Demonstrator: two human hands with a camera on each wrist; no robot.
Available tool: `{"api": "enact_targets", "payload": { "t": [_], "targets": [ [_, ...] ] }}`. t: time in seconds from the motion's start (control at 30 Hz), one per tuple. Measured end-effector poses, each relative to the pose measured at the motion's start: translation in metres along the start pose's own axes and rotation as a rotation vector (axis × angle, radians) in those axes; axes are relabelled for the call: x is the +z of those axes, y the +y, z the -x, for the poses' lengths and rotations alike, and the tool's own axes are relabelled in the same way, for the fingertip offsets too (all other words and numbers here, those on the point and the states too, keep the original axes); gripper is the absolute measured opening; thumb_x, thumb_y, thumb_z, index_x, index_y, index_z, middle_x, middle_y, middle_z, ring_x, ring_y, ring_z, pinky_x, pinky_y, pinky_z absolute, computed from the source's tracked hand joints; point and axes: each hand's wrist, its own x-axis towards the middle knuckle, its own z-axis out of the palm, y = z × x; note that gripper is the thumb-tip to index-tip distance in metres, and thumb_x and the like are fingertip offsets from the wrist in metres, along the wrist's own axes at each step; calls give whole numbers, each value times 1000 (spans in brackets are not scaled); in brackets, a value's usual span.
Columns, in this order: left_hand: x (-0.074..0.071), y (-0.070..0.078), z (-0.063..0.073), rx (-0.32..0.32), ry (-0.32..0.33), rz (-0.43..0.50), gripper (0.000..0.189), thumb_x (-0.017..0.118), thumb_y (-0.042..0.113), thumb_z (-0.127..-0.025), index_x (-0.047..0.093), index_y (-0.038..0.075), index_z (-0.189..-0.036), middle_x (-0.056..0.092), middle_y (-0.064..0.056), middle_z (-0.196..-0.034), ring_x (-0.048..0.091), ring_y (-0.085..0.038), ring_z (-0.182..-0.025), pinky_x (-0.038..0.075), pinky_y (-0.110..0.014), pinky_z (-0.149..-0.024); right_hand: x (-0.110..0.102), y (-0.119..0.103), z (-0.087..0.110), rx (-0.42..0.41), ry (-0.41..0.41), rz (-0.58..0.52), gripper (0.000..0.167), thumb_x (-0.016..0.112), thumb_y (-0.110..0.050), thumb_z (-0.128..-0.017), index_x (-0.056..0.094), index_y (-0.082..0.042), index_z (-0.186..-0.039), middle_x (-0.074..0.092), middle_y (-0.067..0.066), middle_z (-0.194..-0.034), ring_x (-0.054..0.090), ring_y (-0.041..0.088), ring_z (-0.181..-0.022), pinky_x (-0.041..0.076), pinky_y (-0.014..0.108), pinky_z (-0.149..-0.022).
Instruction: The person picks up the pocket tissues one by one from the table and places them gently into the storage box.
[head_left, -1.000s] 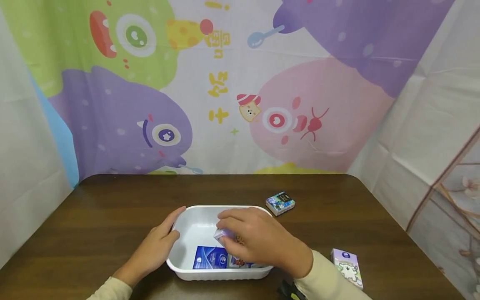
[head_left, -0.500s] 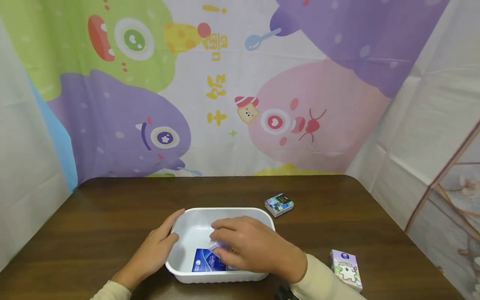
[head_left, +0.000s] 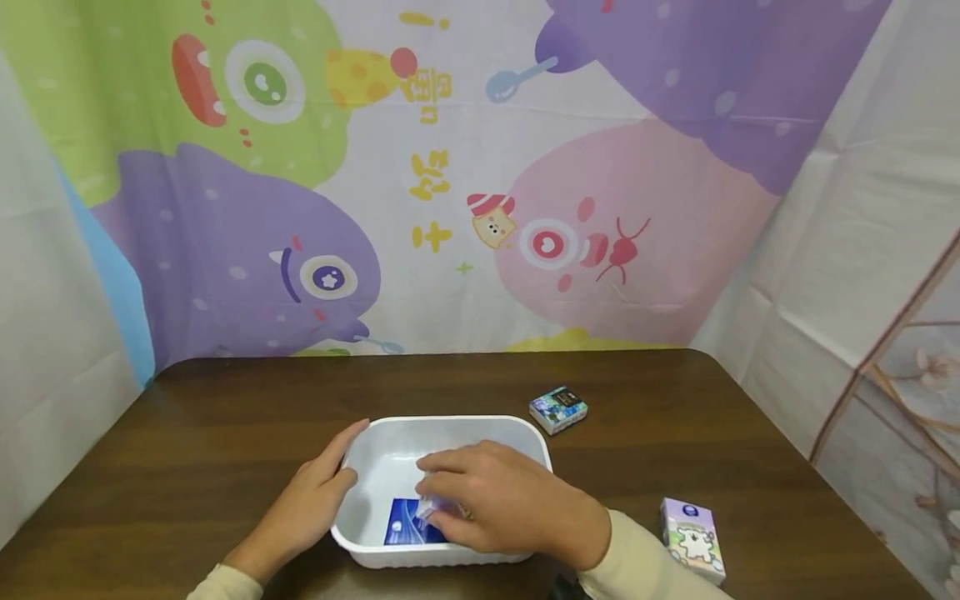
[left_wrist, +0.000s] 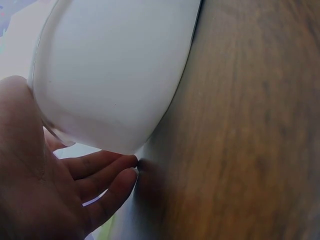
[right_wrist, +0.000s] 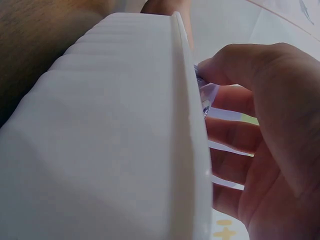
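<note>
A white plastic basin (head_left: 438,557) stands near the table's front. My left hand (head_left: 303,504) holds its left end, the thumb over the rim and the other fingers along the outer wall in the left wrist view. My right hand (head_left: 498,500) reaches into the basin and pinches a small purple tissue pack (head_left: 429,507) between thumb and fingers. The hand covers most of that pack; a purple edge (right_wrist: 207,92) shows past the rim in the right wrist view. Below it a blue tissue pack (head_left: 405,523) lies flat on the basin floor, partly covered.
On the brown table (head_left: 247,442), a small blue and black patterned pack (head_left: 558,409) lies behind the basin's right corner. A purple pack with a white cartoon figure (head_left: 692,540) lies at the right, by the right sleeve (head_left: 645,554). A printed cloth (head_left: 442,300) hangs behind the table.
My right hand has lowered the purple tissue pack into the basin and shifted slightly left, over the blue one. My left hand stays on the rim. The view has tilted slightly.
</note>
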Motion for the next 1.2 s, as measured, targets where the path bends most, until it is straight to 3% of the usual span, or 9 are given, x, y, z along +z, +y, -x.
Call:
{"api": "enact_targets", "payload": {
  "t": [0.37,0.77,1.0,1.2],
  "targets": [
    [0,0,-1,-6,-9,1,58,45,7,-99,37,17,-155,46,-20,-150,53,-36,-127,46,-52,-96,-2,-1,-1,14,-69,-18,23,65,-34,-92,74,-19,-106,68,-2,-125,65,9,-109,53,28,-80],
    [1,-1,0,-15,-8,16,58,46,6,-99,38,17,-155,46,-20,-150,53,-36,-127,48,-51,-95,2,-4,0,9,-74,-24,22,64,-33,-93,74,-20,-108,67,-4,-128,65,8,-108,52,27,-79],
    [2,-2,1,-14,-10,27,58,46,7,-99,38,17,-155,46,-19,-151,52,-34,-127,47,-51,-96,1,-5,2,42,-104,-39,23,62,-32,-95,74,-20,-110,66,1,-129,64,11,-110,52,27,-83],
    [2,0,1,-12,2,15,58,46,6,-98,39,18,-155,47,-18,-150,53,-33,-126,45,-51,-97,1,-5,3,87,-95,3,23,61,-35,-96,72,-23,-111,63,1,-127,64,11,-101,51,28,-82]
  ]
}}
